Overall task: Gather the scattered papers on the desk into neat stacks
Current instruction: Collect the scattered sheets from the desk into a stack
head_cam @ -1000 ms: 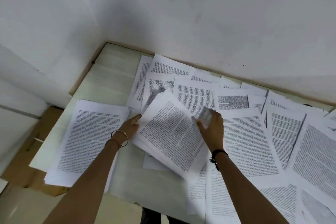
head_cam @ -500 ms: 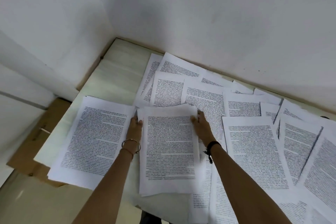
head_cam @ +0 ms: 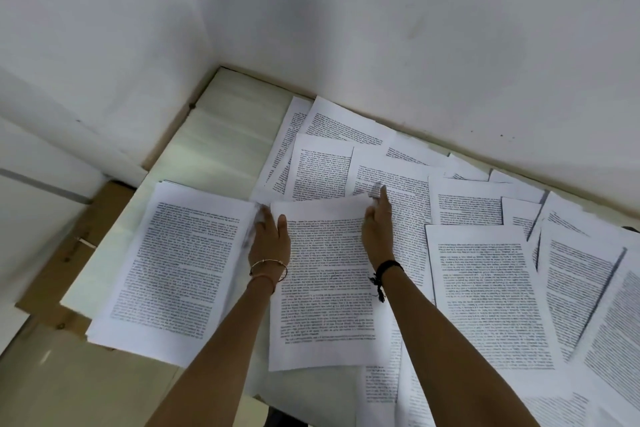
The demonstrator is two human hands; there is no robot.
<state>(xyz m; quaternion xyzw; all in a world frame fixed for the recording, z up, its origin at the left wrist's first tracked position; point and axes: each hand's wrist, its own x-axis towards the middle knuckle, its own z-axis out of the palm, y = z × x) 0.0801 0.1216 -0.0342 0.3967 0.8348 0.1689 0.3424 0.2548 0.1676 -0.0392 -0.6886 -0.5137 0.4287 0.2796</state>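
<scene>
**Squaring a bundle between two hands**

White walls corner a pale desk. A finished stack lies leftmost. Beside it, the left hand and right hand, fingers loosely spread, flank the centre bundle. Its long axis runs away from the person. Scattered papers lie right, nearer the right hand.

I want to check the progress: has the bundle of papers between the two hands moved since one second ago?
Yes. The bundle was lifted and skewed; now it lies squared beside the left stack, between the left hand and right hand.
</scene>
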